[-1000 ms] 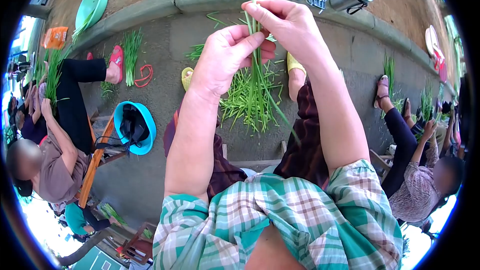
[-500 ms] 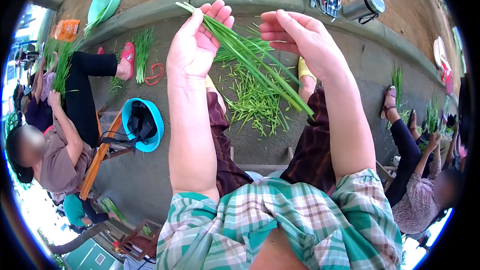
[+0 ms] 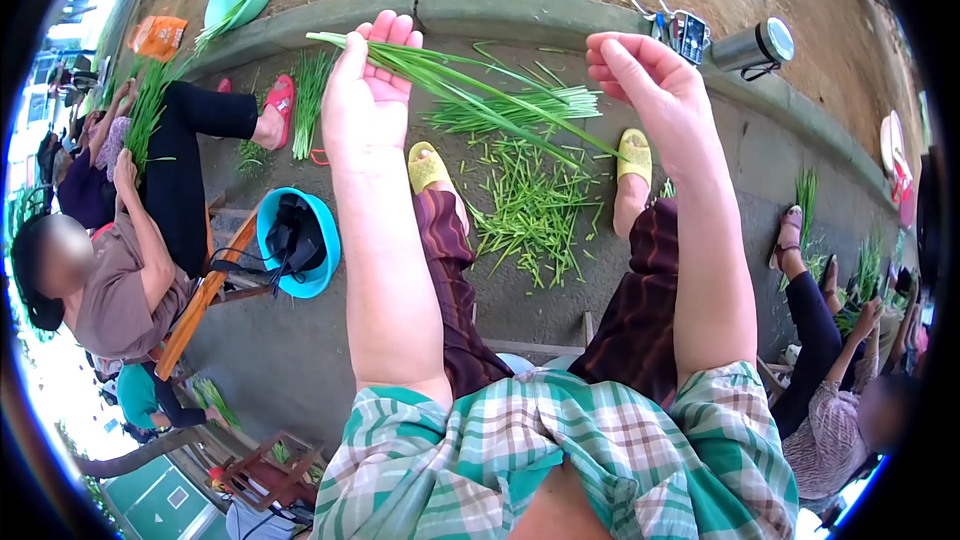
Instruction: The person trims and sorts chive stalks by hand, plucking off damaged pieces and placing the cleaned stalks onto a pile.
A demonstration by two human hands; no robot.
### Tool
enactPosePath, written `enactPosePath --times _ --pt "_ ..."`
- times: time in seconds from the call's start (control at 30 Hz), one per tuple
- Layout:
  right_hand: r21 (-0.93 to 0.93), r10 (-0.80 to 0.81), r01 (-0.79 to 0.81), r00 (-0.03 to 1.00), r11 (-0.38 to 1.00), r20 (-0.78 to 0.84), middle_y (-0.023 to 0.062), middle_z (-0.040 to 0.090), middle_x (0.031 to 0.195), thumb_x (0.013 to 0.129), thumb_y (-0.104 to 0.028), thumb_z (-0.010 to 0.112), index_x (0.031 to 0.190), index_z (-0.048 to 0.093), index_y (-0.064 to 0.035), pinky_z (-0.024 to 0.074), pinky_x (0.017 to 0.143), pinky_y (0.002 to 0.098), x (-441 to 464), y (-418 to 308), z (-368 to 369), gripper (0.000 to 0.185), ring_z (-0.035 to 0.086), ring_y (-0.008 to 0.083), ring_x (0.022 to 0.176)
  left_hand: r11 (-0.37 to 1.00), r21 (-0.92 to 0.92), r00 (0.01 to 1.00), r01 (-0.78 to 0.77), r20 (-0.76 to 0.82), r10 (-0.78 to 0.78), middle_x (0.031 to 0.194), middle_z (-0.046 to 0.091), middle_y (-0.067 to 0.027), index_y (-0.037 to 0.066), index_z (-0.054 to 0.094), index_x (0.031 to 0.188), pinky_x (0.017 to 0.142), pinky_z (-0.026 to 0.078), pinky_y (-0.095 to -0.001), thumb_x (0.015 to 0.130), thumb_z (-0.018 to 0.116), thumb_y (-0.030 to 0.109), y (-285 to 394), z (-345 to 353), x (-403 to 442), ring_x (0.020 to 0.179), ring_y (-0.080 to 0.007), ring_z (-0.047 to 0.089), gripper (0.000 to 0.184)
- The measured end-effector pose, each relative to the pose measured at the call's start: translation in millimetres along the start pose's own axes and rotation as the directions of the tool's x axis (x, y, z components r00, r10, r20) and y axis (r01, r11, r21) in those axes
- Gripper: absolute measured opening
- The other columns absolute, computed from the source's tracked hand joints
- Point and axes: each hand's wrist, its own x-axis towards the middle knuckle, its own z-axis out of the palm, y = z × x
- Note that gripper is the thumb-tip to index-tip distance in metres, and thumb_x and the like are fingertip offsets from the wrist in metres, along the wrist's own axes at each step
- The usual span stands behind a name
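Note:
My left hand is closed round a small bunch of long green chives, the thumb over their pale ends. Their tips reach down and right across the space between my hands. My right hand is raised to the right, apart from the bunch. Its fingers curl in towards the thumb, and I cannot make out whether anything is between them. On the ground beneath lies a loose bundle of chives. Nearer to me, between my yellow slippers, is a scattered heap of short cut green pieces.
A blue basin with a dark bag stands to the left, beside a seated person holding greens. A kerb runs ahead, with a metal flask and a phone by it. More people sit at right.
My hands have moved farther apart, the left hand going left with the chives and the right hand going right. The right fingers have curled closer to the thumb. The view has shifted slightly.

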Motion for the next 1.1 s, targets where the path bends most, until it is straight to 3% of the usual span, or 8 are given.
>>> enactPosePath --times 0.1,0.37,0.6,0.73,0.83,0.97,1.03,1.1 --pt "-0.094 -0.02 0.024 0.999 0.995 0.048 -0.0015 0.066 0.088 0.093 -0.026 0.067 0.107 0.069 -0.0028 0.0452 0.071 0.0196 -3.5 2.9 9.7 0.027 0.056 0.0042 0.082 1.0 0.015 1.0 0.008 0.0 -0.008 0.118 0.062 -0.0197 -0.001 0.052 0.112 0.099 0.051 -0.0481 0.102 0.047 0.019 -1.2 5.0 -4.8 0.111 -0.032 0.062 0.024" --pt "-0.165 0.003 0.027 0.984 0.986 0.181 0.0055 0.07 0.099 0.09 -0.021 0.07 0.113 0.066 -0.001 0.0516 0.083 0.0263 -7.6 0.0 35.0 0.031 0.064 0.0105 0.09 0.995 0.049 0.994 0.087 0.061 -0.09 0.118 0.062 -0.019 -0.002 0.055 0.112 0.1 0.051 -0.0469 0.098 0.055 0.016 -8.4 13.1 -14.1 0.111 -0.0314 0.062 0.023" --pt "-0.076 0.077 -0.057 0.954 0.995 0.289 0.0045 0.069 0.097 0.09 -0.019 0.07 0.113 0.066 0.0002 0.0515 0.078 0.0249 -4.0 5.9 46.0 0.031 0.063 0.0088 0.086 0.984 0.127 0.985 0.121 0.111 -0.135 0.113 0.064 -0.0209 -0.003 0.058 0.111 0.096 0.053 -0.0474 0.097 0.057 0.016 -17.9 21.7 -21.6 0.107 -0.0329 0.063 0.024" --pt "-0.104 0.071 -0.047 0.969 0.993 0.236 0.0035 0.069 0.095 0.09 -0.017 0.069 0.112 0.067 -0.0003 0.0511 0.076 0.0242 -4.9 5.7 47.8 0.028 0.062 0.0081 0.084 0.988 0.118 0.989 0.101 0.099 -0.113 0.109 0.065 -0.0213 -0.003 0.058 0.111 0.093 0.054 -0.0476 0.097 0.058 0.016 -18.1 22.4 -22.4 0.104 -0.034 0.065 0.024" --pt "-0.169 -0.068 0.074 0.997 0.983 0.038 0.0018 0.068 0.089 0.09 -0.016 0.068 0.106 0.068 -0.0008 0.0496 0.07 0.0228 -6.0 7.1 50.9 0.022 0.059 0.0059 0.079 0.989 0.129 0.994 0.07 0.078 -0.08 0.108 0.065 -0.0218 -0.004 0.058 0.111 0.091 0.055 -0.0479 0.096 0.059 0.016 -19.1 21.1 -21.5 0.101 -0.034 0.066 0.024" --pt "-0.149 -0.008 0.023 0.995 0.989 0.1 -0.0001 0.066 0.077 0.091 -0.018 0.068 0.099 0.07 0.0008 0.0466 0.063 0.0222 -12.9 2.2 50.3 0.021 0.056 0.0052 0.07 0.982 0.188 0.999 0.007 0.05 -0.016 0.107 0.065 -0.0222 -0.004 0.057 0.111 0.089 0.056 -0.0476 0.096 0.059 0.016 -19.3 25.7 -24.0 0.1 -0.0338 0.066 0.024" --pt "-0.183 0.024 -0.001 0.992 0.983 0.122 0.0005 0.066 0.077 0.091 -0.019 0.068 0.099 0.07 0.0014 0.0465 0.063 0.0224 -15.5 9.6 51.0 0.022 0.056 0.0052 0.07 0.983 0.18 0.999 -0.017 0.041 0.01 0.1 0.067 -0.019 -0.003 0.057 0.107 0.078 0.06 -0.0416 0.096 0.06 0.015 -20.8 28.8 -26.9 0.088 -0.0298 0.069 0.021" --pt "-0.218 0.093 -0.061 0.985 0.974 0.143 0.0019 0.067 0.079 0.091 -0.022 0.068 0.101 0.069 0.0025 0.0463 0.063 0.0227 -18.2 7.0 51.8 0.026 0.056 0.0054 0.071 0.985 0.171 0.999 -0.003 0.049 -0.005 0.1 0.067 -0.0191 -0.003 0.057 0.107 0.078 0.06 -0.0419 0.096 0.06 0.015 -21.9 31.2 -28.8 0.088 -0.0299 0.069 0.021"
